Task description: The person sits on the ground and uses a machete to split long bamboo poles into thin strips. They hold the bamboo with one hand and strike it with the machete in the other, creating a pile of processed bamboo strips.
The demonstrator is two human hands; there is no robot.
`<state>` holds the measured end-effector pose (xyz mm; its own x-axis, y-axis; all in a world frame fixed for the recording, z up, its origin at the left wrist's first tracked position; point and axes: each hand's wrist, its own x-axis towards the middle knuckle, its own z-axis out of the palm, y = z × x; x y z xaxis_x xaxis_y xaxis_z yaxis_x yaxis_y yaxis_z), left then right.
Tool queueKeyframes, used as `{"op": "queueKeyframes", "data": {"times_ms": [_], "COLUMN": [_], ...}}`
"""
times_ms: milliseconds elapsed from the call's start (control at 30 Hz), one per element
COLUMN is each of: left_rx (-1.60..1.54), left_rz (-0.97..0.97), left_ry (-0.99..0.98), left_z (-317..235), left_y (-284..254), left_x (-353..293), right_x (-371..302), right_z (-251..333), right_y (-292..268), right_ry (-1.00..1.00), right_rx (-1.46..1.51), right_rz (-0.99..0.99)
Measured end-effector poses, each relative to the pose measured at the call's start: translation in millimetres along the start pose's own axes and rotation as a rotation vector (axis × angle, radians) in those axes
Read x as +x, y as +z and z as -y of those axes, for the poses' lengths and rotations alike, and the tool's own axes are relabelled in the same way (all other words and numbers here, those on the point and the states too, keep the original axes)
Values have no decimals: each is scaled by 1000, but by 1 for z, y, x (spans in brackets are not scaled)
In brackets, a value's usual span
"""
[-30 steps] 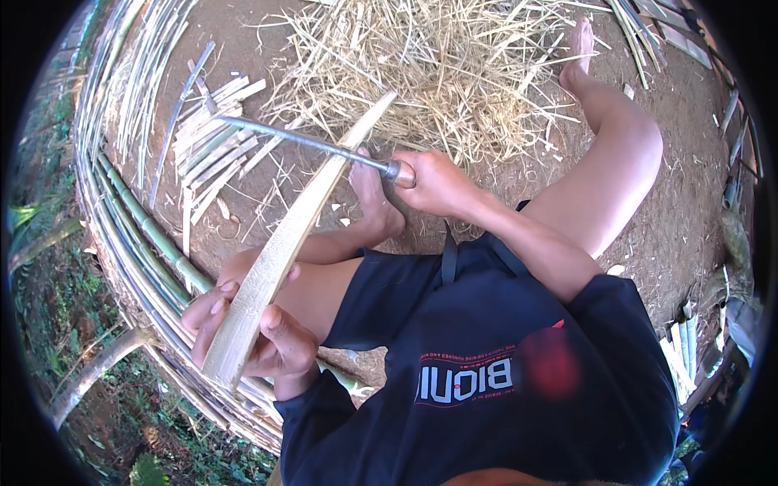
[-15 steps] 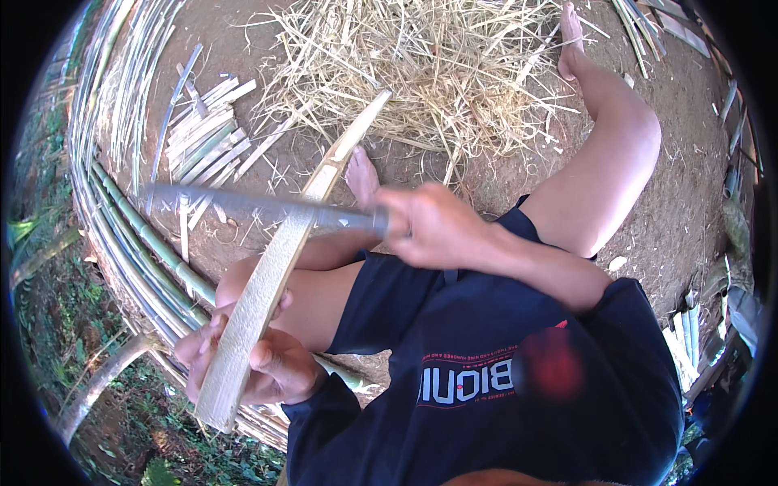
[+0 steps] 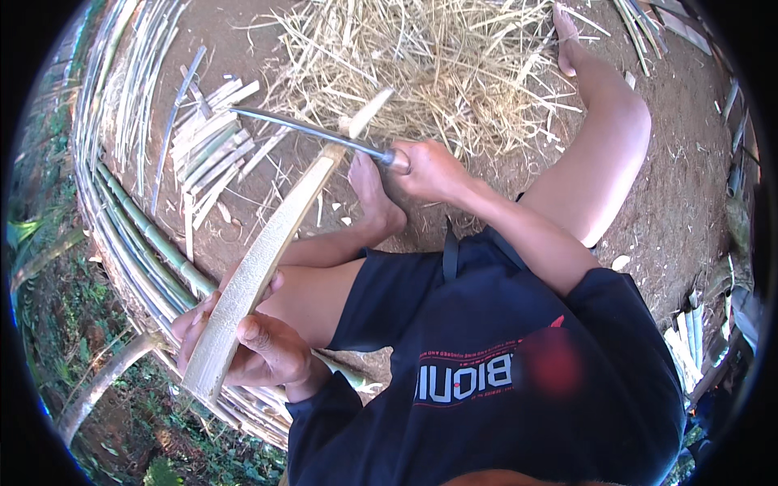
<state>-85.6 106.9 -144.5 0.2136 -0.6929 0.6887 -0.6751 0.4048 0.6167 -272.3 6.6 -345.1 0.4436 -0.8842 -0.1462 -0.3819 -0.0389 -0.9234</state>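
Note:
A long split piece of bamboo (image 3: 255, 239), pale on its inner face, slants from lower left up toward the middle. My left hand (image 3: 251, 344) is closed around its near end, with the thumb on one edge and the fingers on the other. In my right hand (image 3: 429, 170) is the handle of a long-bladed knife (image 3: 312, 130). Its blade points left and lies across the bamboo at the node, near the far end. A pale shaving or chip shows beside the blade there.
A heap of bamboo shavings (image 3: 421, 73) covers the ground ahead. Short split pieces (image 3: 215, 146) lie stacked to its left. Long bamboo strips and green poles (image 3: 154, 235) run along the left edge, with plants beyond. My bare legs (image 3: 600, 154) are spread on the dirt.
The knife has moved from the middle of the bamboo up to the node near its far end. My right hand went away from me; the left kept its hold.

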Motion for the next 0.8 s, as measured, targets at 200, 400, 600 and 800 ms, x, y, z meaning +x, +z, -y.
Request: {"op": "queueKeyframes", "data": {"times_ms": [200, 400, 600, 800], "left_rx": [6, -19, -81, -26], "left_rz": [-40, -26, -42, -19], "left_ry": [-119, -78, -77, -108], "left_z": [-2, 12, 9, 19], "left_y": [-1, -5, -5, -12], "left_x": [-3, 13, 12, 20], "right_x": [-20, 11, -2, -2], "right_z": [45, -8, 5, 0], "right_y": [-7, 2, 6, 8], "right_ry": [-61, 58, -65, 24], "right_rx": [22, -74, 60, 51], "right_rz": [135, -10, -12, 10]}}
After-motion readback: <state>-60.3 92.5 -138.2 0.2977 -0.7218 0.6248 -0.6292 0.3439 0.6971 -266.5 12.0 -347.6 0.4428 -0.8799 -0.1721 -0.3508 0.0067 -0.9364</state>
